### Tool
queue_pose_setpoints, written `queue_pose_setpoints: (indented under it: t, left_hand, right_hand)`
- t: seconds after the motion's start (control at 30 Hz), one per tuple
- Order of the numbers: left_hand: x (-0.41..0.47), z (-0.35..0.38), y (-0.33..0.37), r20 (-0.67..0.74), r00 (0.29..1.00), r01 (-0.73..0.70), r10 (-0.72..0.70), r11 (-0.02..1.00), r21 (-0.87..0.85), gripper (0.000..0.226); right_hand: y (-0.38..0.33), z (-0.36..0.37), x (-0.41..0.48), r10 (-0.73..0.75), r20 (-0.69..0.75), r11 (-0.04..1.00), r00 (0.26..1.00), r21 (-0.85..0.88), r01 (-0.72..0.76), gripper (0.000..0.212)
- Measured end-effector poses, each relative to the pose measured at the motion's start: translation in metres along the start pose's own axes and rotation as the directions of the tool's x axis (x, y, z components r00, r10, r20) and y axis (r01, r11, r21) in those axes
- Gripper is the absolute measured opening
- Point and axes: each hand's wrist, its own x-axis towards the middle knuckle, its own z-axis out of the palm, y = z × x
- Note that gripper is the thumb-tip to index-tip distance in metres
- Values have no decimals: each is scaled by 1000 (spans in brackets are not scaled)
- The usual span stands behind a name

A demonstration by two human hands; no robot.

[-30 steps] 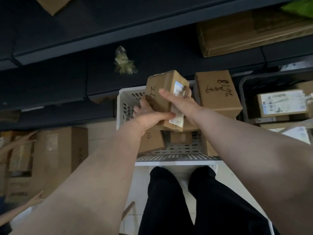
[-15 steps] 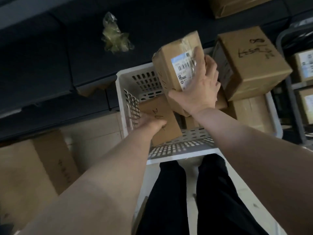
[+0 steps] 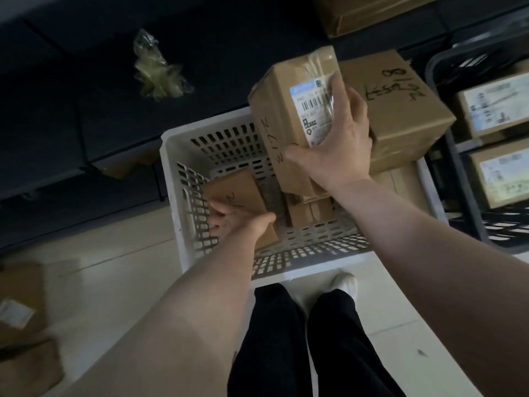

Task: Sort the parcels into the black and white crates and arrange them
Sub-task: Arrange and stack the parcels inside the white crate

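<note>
Over the white crate (image 3: pixel 171 156), the right hand (image 3: pixel 340 147) has its grip closed round the tilted labelled parcel (image 3: pixel 286 118), the left hand (image 3: pixel 237 222) grips a small parcel (image 3: pixel 237 190) inside by the left wall; risk: the 1-handed hold slips, dropping the box onto those below.

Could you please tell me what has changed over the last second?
The left hand let go of the labelled box and dropped into the white crate, where it grips a small box. The right hand keeps holding the labelled box; the crate stays put.
</note>
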Motion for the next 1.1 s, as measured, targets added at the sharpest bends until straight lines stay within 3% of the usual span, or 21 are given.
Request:
queue_pose_setpoints:
  t: [0.1,0.2,0.27,0.33,0.4,0.47,0.53,0.57,0.6,0.67,0.73,0.83,0.9,0.97,1.03,1.1]
  left_hand:
    - [-3,-7,-4,-2,1000,14,-14,999,36,143]
    - [-2,-1,-6,-5,1000,22,-21,998,65,140]
    - [-2,9,-9,2,1000,25,-25,997,69,142]
    - [0,19,-13,-21,1000,12,-10,998,68,147]
    - [0,22,-17,-55,998,-11,14,999,52,150]
    - [0,14,-21,-95,995,-29,32,999,32,150]
    - [-3,-3,-24,-135,990,-50,46,998,-25,149]
    - [-4,-14,-25,-150,987,-69,59,996,-59,148]
    - [-6,-24,-26,-157,985,-89,76,993,-81,147]
    - [-8,-40,-31,-105,986,-141,132,986,-84,150]
    - [-8,-46,-36,39,976,-209,213,973,-94,155]
    - [-2,-43,-42,295,913,-268,284,959,-95,163]
    - [0,-44,-48,488,821,-254,295,956,-150,148]
    - [5,-52,-54,617,720,-142,318,938,-317,113]
    - [6,-62,-56,579,722,-26,378,851,-524,73]
    - [5,-70,-52,494,781,96,381,709,-698,38]
  right_hand:
    - [-4,-14,-4,-44,-42,999,998,23,45,120]
    - [-11,-17,-1,-98,-45,963,994,-255,83,116]
    - [-10,-9,3,-38,-5,904,999,-426,32,110]
    - [-5,2,6,61,66,879,996,-476,-22,108]
    - [-4,9,3,53,118,864,992,-503,14,107]
    - [-7,12,-7,-177,98,889,979,-410,202,90]
    - [-14,17,-20,-404,95,897,910,-154,414,63]
    - [-17,21,-27,-440,133,896,888,-1,444,53]
    - [-20,26,-35,-425,213,905,880,103,412,49]
    - [-18,42,-47,-259,459,966,850,118,230,52]
    - [-5,61,-53,49,638,994,769,42,-99,79]
    - [17,74,-59,328,676,892,660,10,-453,119]
    - [29,75,-61,410,646,815,644,58,-576,129]
    - [37,71,-60,407,622,812,669,90,-577,121]
    - [36,64,-57,335,622,866,707,93,-492,121]
    - [29,56,-58,249,621,919,743,90,-384,125]
